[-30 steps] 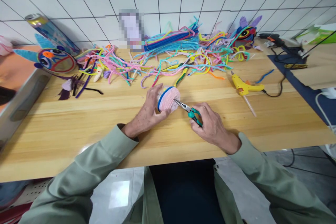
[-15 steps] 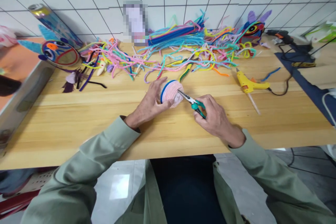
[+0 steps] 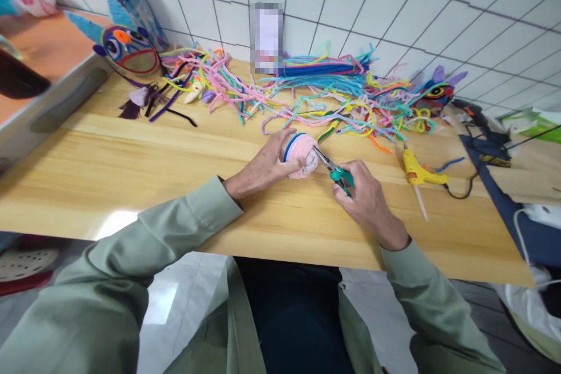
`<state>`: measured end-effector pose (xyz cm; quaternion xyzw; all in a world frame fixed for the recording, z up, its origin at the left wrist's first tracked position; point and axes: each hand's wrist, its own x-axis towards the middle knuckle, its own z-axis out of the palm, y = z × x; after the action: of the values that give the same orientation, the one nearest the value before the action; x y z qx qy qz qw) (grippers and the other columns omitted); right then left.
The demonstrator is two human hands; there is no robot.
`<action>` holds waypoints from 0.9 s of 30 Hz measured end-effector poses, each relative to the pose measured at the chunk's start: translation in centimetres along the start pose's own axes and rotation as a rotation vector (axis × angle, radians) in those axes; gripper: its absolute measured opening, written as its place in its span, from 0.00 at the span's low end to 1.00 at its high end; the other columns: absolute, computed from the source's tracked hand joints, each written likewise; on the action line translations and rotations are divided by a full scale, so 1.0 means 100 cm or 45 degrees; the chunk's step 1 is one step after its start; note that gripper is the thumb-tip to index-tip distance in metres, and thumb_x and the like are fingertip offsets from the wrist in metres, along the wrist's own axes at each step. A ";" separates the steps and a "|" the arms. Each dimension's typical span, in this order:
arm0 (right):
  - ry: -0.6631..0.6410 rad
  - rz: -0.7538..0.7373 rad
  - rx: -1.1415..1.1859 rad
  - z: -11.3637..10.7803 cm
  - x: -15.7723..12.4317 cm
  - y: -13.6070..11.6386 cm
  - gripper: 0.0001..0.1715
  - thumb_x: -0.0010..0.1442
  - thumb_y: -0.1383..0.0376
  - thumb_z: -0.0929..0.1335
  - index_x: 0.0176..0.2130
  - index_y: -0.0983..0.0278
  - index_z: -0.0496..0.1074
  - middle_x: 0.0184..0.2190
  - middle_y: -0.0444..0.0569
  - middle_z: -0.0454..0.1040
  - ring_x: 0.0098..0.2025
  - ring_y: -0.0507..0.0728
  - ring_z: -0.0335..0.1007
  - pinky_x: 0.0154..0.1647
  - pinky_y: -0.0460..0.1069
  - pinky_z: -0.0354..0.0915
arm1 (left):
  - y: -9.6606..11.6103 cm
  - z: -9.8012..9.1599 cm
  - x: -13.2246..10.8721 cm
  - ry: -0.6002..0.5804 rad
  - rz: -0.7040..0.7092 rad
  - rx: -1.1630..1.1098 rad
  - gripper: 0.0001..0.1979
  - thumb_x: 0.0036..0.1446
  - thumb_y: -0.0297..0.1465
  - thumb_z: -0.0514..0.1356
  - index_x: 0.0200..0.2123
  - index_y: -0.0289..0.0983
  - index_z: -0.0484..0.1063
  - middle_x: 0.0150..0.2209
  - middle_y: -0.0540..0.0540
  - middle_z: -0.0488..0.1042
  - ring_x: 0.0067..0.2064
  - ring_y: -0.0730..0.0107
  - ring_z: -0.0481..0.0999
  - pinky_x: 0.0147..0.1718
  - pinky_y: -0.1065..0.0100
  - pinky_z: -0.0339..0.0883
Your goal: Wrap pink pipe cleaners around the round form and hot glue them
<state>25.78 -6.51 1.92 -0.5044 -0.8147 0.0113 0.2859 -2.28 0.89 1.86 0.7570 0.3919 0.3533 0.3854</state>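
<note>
My left hand (image 3: 272, 165) is closed around a round pink pipe-cleaner piece (image 3: 300, 165) with a blue rim, holding it just above or on the table. A paler, whitish patch shows on its right side. In my right hand (image 3: 363, 196) are needle-nose pliers (image 3: 336, 174) with green handles. Their metal tips touch the upper right of the pink piece; whether the jaws grip a strand is too small to tell. Just behind the piece lies another tool with yellow and green handles (image 3: 328, 130).
Loose pipe cleaners (image 3: 245, 93) and a blue bundle (image 3: 324, 70) spread along the wall. A yellow glue gun (image 3: 421, 172) lies at right. Pipe-cleaner figures (image 3: 131, 52) sit at both ends, with a can (image 3: 134, 3) and a propped phone (image 3: 267, 35) behind.
The camera view has tilted and shifted, so the table appears slanted. Both hands keep their hold, and the plier tips stay at the pink piece.
</note>
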 end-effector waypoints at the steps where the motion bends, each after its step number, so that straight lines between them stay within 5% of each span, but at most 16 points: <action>1: 0.005 -0.003 0.015 0.001 -0.001 0.000 0.17 0.64 0.66 0.69 0.53 0.58 0.70 0.42 0.51 0.76 0.41 0.63 0.76 0.43 0.57 0.75 | 0.000 0.001 0.000 0.014 0.019 0.036 0.38 0.64 0.43 0.67 0.71 0.35 0.64 0.72 0.32 0.70 0.74 0.42 0.69 0.76 0.44 0.61; 27: 0.026 0.035 0.075 0.003 -0.012 -0.001 0.19 0.65 0.67 0.69 0.55 0.57 0.70 0.46 0.52 0.77 0.46 0.63 0.79 0.47 0.57 0.77 | -0.006 0.008 -0.005 0.036 0.131 0.096 0.38 0.64 0.45 0.66 0.71 0.37 0.62 0.70 0.31 0.70 0.73 0.41 0.69 0.76 0.39 0.61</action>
<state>25.92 -7.46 1.18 -0.5069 -0.8040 0.0341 0.3088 -2.04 0.49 0.90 0.7851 0.3708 0.3682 0.3323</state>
